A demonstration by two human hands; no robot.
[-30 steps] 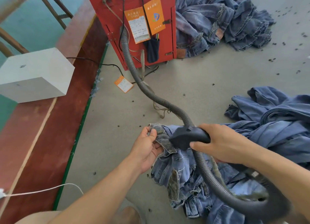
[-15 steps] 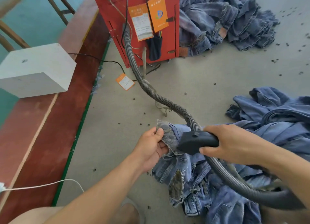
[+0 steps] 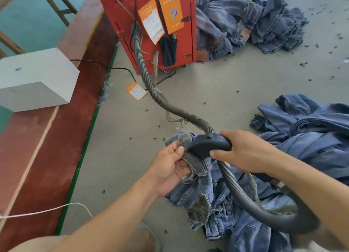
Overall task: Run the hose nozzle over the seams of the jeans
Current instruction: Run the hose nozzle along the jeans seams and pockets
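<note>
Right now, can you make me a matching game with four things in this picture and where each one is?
Things:
1. hose nozzle
2. white box
3. orange tag
4. red cabinet

Places:
A. lying flat on the grey floor by the hose
B. standing at the top, with the hose plugged into it
C. in the right hand, against the jeans that the left hand pinches
D. on the red-brown platform at the left

Pairs: 1-C, 2-D, 3-A, 4-B
</note>
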